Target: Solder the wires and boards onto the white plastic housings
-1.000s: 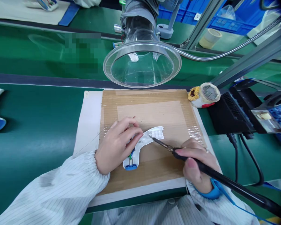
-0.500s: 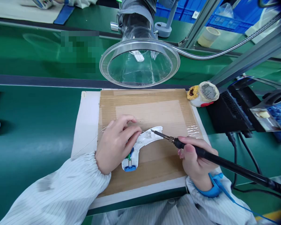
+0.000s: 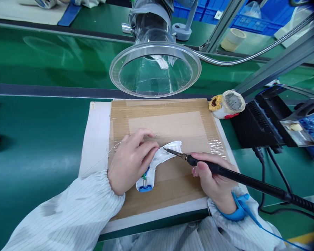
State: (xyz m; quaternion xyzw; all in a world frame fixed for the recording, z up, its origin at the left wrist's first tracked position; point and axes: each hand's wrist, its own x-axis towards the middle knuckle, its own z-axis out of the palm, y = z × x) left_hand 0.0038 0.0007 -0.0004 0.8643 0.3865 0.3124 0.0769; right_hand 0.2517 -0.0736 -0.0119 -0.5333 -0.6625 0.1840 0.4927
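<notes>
My left hand [image 3: 131, 160] pinches a thin solder wire [image 3: 102, 158] between thumb and forefinger. Its tail runs back over the wrist, and a short end sticks out toward the iron tip. Under those fingers lies a curved white plastic housing [image 3: 161, 157] with a blue end piece [image 3: 145, 188] and green wires [image 3: 144, 176]; the hand hides part of it. My right hand [image 3: 217, 181] grips the black handle of a soldering iron [image 3: 238, 177] like a pen. The iron's tip is over the housing, close to the wire end; whether they touch I cannot tell.
A cardboard work mat [image 3: 183, 186] lies beneath the housing. Above it hangs a clear fume hood [image 3: 155, 94]. To the right are a decorated white jar [image 3: 226, 113] and a black soldering station [image 3: 253, 122] with cables. A blue wrist strap [image 3: 238, 209] trails a cord.
My right hand has shifted a little left, bringing the iron's tip along the housing closer to my left fingertips. My left hand has barely moved and keeps its pinch.
</notes>
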